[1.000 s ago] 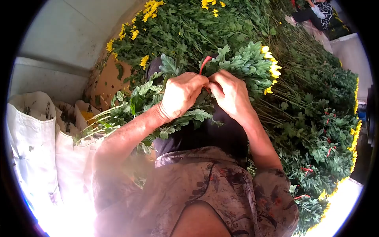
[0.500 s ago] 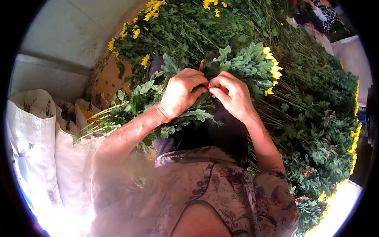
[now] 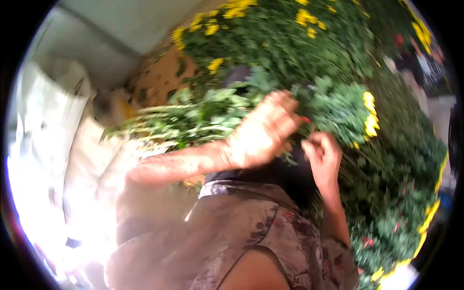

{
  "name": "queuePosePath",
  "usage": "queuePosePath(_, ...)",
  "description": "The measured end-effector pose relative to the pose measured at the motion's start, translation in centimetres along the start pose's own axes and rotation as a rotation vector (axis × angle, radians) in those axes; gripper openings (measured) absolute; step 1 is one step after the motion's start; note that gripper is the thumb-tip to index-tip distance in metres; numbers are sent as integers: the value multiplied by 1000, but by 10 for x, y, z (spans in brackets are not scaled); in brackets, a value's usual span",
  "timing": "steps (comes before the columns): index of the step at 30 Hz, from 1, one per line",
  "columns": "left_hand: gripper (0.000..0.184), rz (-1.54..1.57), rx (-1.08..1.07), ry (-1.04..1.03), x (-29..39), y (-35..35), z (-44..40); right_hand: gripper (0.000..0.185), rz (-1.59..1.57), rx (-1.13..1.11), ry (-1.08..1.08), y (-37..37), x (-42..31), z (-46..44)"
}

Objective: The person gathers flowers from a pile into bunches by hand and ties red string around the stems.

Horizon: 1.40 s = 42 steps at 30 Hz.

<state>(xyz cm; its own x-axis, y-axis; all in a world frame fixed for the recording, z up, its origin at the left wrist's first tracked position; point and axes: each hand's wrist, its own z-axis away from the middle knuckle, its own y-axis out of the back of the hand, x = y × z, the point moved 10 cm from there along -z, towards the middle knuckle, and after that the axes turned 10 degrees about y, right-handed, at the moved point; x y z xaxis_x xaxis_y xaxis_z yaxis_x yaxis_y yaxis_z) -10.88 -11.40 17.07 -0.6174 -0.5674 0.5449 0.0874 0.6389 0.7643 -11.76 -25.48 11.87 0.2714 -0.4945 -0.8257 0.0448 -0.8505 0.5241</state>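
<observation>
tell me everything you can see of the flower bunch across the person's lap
The bunch lies sideways across the dark-clad legs. Pale green stems point to the picture's left; dense green leaves lead right to a row of yellow blooms. A bit of red, seemingly a tie, shows by the left hand, which covers the bunch's middle. The right hand is at its near side; blur hides whether it touches.

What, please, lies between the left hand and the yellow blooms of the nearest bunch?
The head view shows a red strip and green leaves between the left hand and yellow blooms.
</observation>
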Motion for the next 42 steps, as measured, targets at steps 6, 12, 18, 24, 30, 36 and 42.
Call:
queuePosePath(6,80,-131,-15,183,-8,25,54,82,-1251,-213,-458,-120,69,48)
queuePosePath(12,104,-393,103,566,-68,76,129,75,-1509,140,-455,-101,67,-19)
queuePosePath(18,120,-599,243,1046,-199,130,286,64,-1390,296,-444,-75,83,-30)
queuePosePath(24,113,-691,465,996,-227,181,314,68,-1235,339,-401,10,92,-48)
queuePosePath(30,68,463,766,1255,-292,133,313,64,-1058,493,-372,36,80,-57)
queuePosePath(36,32,1170,1074,1296,-298,83,321,62,-1098,475,-326,30,81,-55)
queuePosePath(42,22,1228,640,1158,-282,84,305,60,-1014,602,-355,40,67,-51)
